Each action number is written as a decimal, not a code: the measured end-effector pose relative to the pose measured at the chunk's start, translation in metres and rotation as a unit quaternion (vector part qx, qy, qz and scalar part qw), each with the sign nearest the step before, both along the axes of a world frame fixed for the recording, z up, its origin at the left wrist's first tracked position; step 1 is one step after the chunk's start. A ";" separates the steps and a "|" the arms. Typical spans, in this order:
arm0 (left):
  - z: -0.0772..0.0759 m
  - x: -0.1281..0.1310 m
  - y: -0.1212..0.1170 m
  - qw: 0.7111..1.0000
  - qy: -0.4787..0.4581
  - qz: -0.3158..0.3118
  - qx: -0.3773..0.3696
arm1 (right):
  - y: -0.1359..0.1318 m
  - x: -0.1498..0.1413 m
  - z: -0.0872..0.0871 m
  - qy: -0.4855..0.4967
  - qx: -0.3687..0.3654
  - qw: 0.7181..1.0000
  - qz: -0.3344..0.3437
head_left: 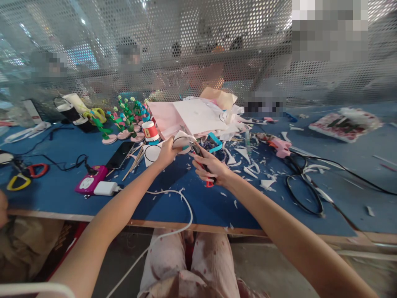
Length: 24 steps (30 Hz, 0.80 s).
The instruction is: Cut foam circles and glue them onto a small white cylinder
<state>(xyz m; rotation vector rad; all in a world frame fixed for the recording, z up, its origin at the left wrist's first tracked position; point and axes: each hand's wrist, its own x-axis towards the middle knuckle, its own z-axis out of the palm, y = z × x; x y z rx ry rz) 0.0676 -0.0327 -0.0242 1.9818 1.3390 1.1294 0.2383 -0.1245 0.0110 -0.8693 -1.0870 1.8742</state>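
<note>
My left hand point(167, 152) pinches a white paper piece point(182, 140) with a black drawn circle, holding it above the blue table point(198, 203). My right hand point(209, 167) is closed around red-handled scissors point(201, 159), whose blades reach into the paper's edge. White paper scraps point(251, 167) lie scattered to the right of my hands. Another paper with a drawn circle point(151, 153) lies just left of my left hand.
A pile of pink and white sheets point(192, 116) lies behind my hands, with paper flower figures point(124, 120) and a red cup point(150, 130) to its left. A phone point(119, 154), pink charger point(89, 182), pink glue gun point(281, 147), black cables point(305, 190) and spare scissors point(26, 176) surround the spot. People sit beyond a mesh screen.
</note>
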 end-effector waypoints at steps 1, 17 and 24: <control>0.000 0.000 0.000 1.000 0.003 -0.003 -0.001 | 0.000 0.000 -0.001 0.000 0.002 1.000 0.000; 0.004 -0.001 -0.003 0.996 0.082 -0.021 0.010 | 0.000 -0.001 -0.002 -0.020 0.003 1.000 -0.015; -0.003 -0.003 0.000 0.996 0.089 -0.028 0.015 | 0.001 0.000 -0.002 -0.021 -0.003 1.000 -0.007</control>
